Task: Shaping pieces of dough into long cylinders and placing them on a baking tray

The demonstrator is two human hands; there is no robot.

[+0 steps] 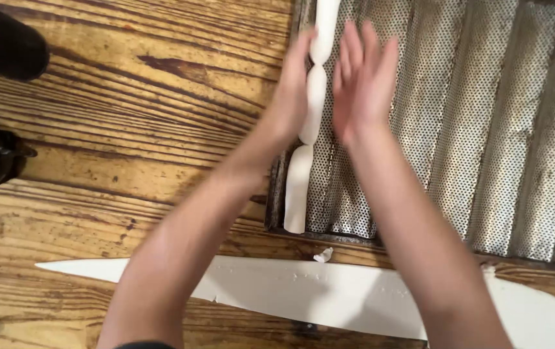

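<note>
Seating a long rope of white dough [315,97] into the leftmost channel of a perforated, corrugated metal baguette tray [484,129] is the step in hand, judging from the hand positions. The dough rope lies lengthwise along that left channel, running from the near rim of the tray up past the top edge of the view; it shows pinched narrowings at intervals, giving a segmented or twisted outline.

The left hand [290,97] rests against the left flank of the rope, fingers extended and lying along the dough rather than wrapped around it. The right hand [363,81] sits just to the right of the rope, palm flat, fingers spread and straight, blurred by motion. Neither grip is closed: both hands are open and hold nothing.

The tray rests on a wooden plank table [129,129]. A flat sheet of white dough [329,291], tapering to a point at the left, lies on the table just in front of the tray, with a small dough scrap [323,255] beside the tray's near rim.

The next move likely calls for light, even pressure from both sides, so that the rope stays straight in its channel without flattening.
</note>
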